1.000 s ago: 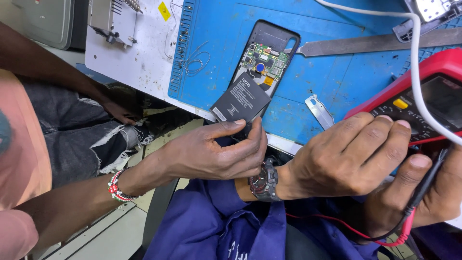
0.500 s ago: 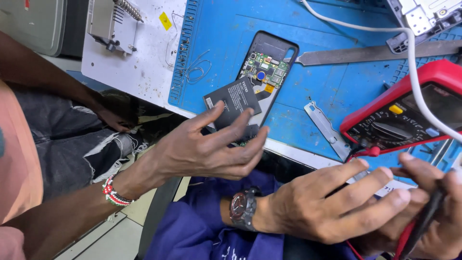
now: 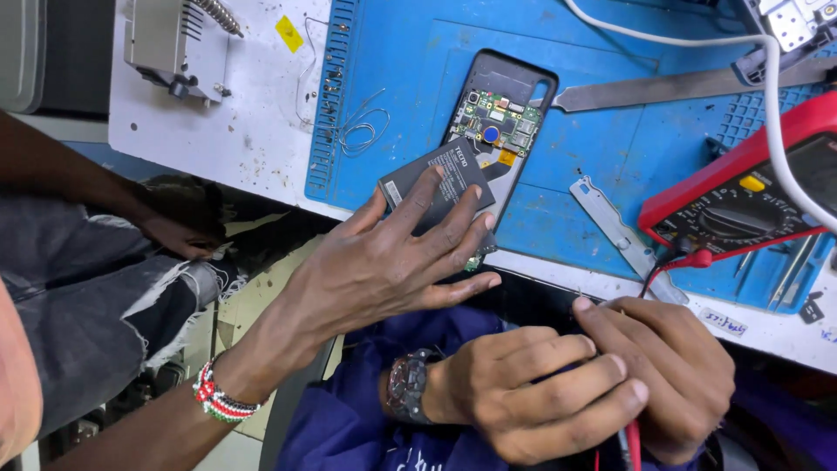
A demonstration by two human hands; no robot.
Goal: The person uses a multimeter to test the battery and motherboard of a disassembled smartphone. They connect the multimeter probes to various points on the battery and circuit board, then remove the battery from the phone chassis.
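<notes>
Nearby, a co-worker's hand presses the battery. The left fingers are curled, their hold unclear, and the right fingers pinch a red probe, best kept steady.

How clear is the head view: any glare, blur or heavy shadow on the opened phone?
Head view: evenly lit, opened phone and battery sharp, no glare; a co-worker's hand covers the battery's lower part; the area under the bench is dark.

L hand & R hand are bare, no sleeves on them. L wrist has a dark round watch w/ a shiny rim & dark band. Clothes: deep blue work top, soft & creased, w/ small white print low down.
</notes>
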